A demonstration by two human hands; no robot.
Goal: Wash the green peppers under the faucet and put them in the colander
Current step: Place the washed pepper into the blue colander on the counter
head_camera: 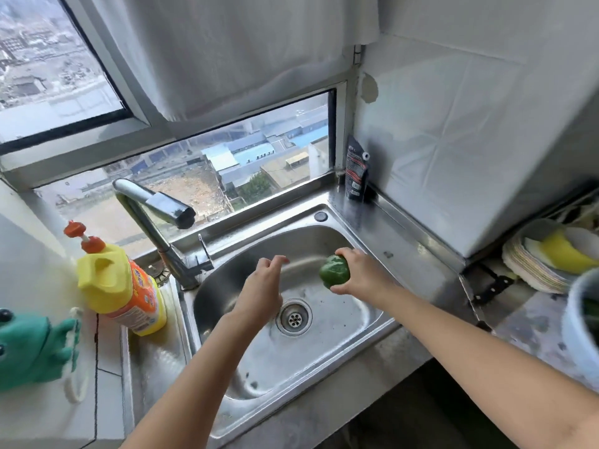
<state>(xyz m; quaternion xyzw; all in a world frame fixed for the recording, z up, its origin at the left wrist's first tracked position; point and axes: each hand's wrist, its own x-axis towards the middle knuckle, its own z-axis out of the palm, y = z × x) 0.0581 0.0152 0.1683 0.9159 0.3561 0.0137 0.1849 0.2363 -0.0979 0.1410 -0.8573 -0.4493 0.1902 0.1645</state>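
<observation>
My right hand [363, 273] grips a green pepper [334, 271] above the right side of the steel sink [372, 319]. My left hand [264, 286] hovers over the sink's middle with fingers loosely apart and nothing in it. The faucet [155, 202] rises at the sink's back left, its spout pointing right; no water is visible. At the right edge of the view stands a pale blue colander [580, 328], cut off, with something green inside it.
A yellow dish-soap bottle [120, 286] with an orange pump stands left of the sink. A green frog-shaped cloth [32, 348] hangs at the far left. A dark pouch [356, 170] leans in the back corner. Stacked plates [534, 264] sit at the right.
</observation>
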